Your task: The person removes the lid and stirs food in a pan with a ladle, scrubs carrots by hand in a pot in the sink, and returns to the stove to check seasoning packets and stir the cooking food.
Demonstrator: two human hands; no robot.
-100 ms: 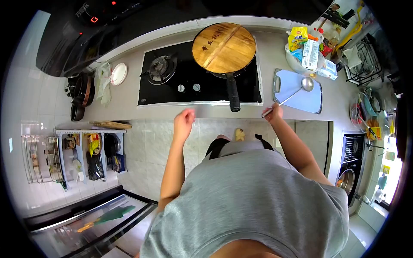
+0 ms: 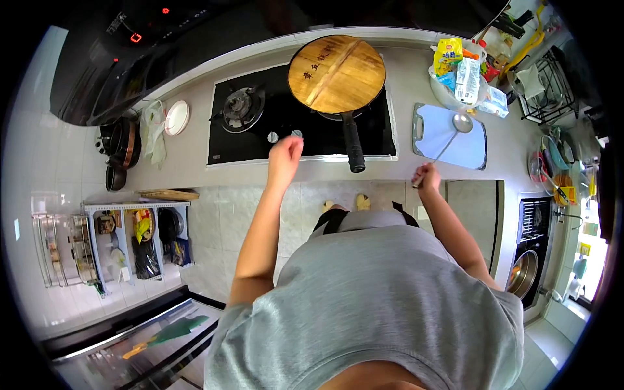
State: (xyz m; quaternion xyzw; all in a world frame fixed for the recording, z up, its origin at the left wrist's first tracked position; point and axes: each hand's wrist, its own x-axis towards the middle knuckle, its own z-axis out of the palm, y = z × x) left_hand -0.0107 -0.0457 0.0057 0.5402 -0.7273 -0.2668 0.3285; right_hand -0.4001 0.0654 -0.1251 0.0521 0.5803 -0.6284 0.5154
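My right hand [image 2: 427, 177] is closed around the handle of a metal ladle [image 2: 462, 123], whose bowl is over the blue cutting board [image 2: 448, 146]. My left hand [image 2: 285, 158] is in front of the stove [image 2: 247, 146], its fingers curled together with nothing visible in them. Its fingertips come up to the lower edge of the right stove knob [image 2: 297, 134]; whether they touch it I cannot tell. On the right burner sits a pan under a round wooden lid [image 2: 338, 75], its black handle [image 2: 351, 143] pointing toward me.
The left burner [image 2: 242, 109] is bare. A white plate [image 2: 177, 117] and a plastic bag [image 2: 155, 133] lie left of the stove. Behind the cutting board stands a tub of food packets [image 2: 448, 91]. A dish rack [image 2: 556, 88] is at the far right, dark pots [image 2: 123, 143] at the far left.
My left hand has moved forward over the stove's front edge, up to the right knob. My right hand has shifted slightly right with the ladle, whose bowl stays over the board.
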